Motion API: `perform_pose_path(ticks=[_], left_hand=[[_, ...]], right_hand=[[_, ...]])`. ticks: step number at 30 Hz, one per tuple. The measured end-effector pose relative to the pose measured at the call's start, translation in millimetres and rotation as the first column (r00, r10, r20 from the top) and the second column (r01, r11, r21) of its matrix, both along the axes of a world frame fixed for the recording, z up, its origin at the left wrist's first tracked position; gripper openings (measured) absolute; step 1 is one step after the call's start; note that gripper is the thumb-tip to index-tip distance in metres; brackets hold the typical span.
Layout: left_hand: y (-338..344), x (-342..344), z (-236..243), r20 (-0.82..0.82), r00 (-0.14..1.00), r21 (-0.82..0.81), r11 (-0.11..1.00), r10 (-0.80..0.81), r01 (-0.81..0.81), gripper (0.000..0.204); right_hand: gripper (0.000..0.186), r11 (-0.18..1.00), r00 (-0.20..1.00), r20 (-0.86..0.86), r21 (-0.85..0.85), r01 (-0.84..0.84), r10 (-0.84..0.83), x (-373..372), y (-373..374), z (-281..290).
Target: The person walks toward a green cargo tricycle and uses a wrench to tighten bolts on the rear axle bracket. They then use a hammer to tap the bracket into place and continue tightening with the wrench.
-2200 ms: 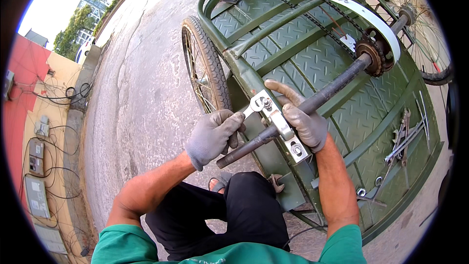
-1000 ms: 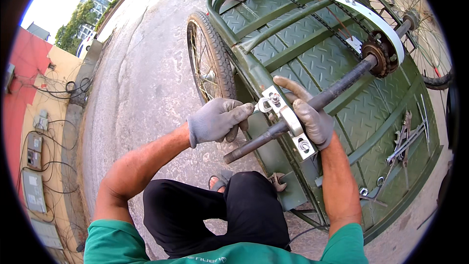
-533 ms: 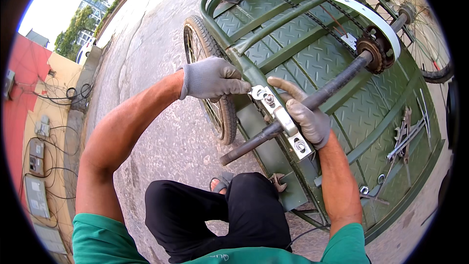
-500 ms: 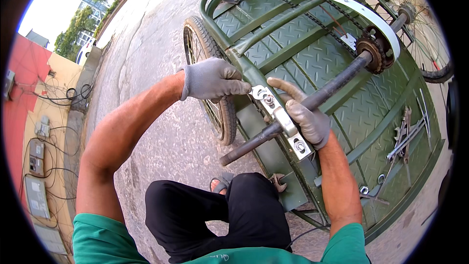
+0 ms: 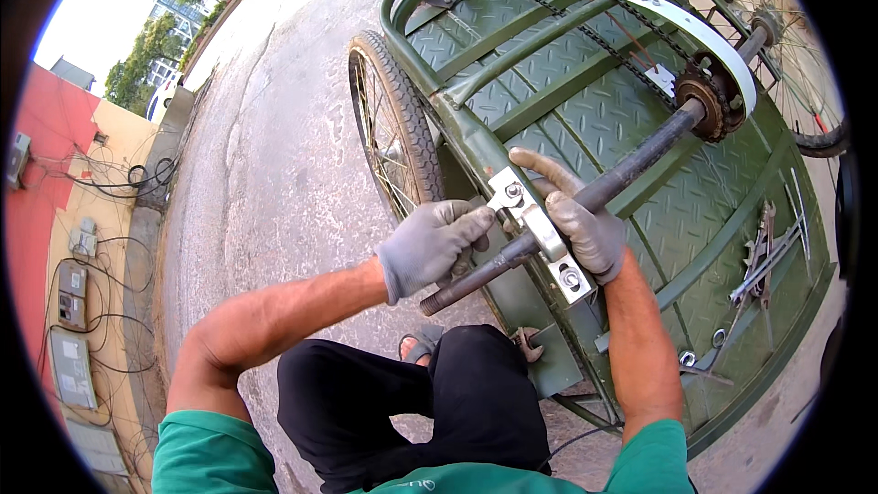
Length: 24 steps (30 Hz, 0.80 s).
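My gloved left hand (image 5: 434, 245) is closed on an open-end wrench (image 5: 500, 203). Its bright jaw sits at the upper bolt (image 5: 513, 191) of a silver bearing bracket (image 5: 549, 236); most of its handle is hidden in my fingers. Through the bracket runs a dark axle (image 5: 640, 154) with a threaded near end. My gloved right hand (image 5: 587, 224) is beside the bracket, against the axle. Its thumb is bent near the bracket and a finger stretches toward the green frame tube (image 5: 480, 139). The other fingers, and whatever they grip, are hidden. A second bolt (image 5: 570, 278) shows on the bracket's lower end.
The green tread-plate cart (image 5: 549, 82) bears a rusty sprocket (image 5: 702, 101), a chain (image 5: 585, 32) and a white curved band (image 5: 722, 50). Several wrenches (image 5: 759, 256) and two loose rings (image 5: 686, 359) lie at right. A spoked wheel (image 5: 398, 119) stands left; an adjustable wrench (image 5: 528, 344) is near my knee.
My left hand has swung down toward me, turning the wrench around the upper bolt. My right hand stays beside the bracket. The whole view has shifted slightly.
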<state>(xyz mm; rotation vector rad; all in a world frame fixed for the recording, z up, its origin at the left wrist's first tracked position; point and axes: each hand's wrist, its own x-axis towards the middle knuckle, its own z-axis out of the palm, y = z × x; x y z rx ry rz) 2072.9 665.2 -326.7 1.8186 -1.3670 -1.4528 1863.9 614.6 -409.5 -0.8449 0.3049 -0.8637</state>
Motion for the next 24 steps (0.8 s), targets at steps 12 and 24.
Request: perform_pose_path(ticks=[12, 24], left_hand=[[1.7, 17.9, 23.9, 0.125, 0.986, 0.033, 0.994, -0.108, 0.105, 0.044], [-106.7, 8.9, 63.1, 0.414, 0.619, 0.119, 0.714, -0.668, 0.69, 0.04]], right_hand=[[0.085, 0.999, 0.999, 0.043, 0.012, -0.033, 0.032, 0.5, 1.2, 3.1], [0.07, 0.999, 0.999, -0.032, -0.041, 0.024, -0.025, -12.6, -0.2, -4.3]])
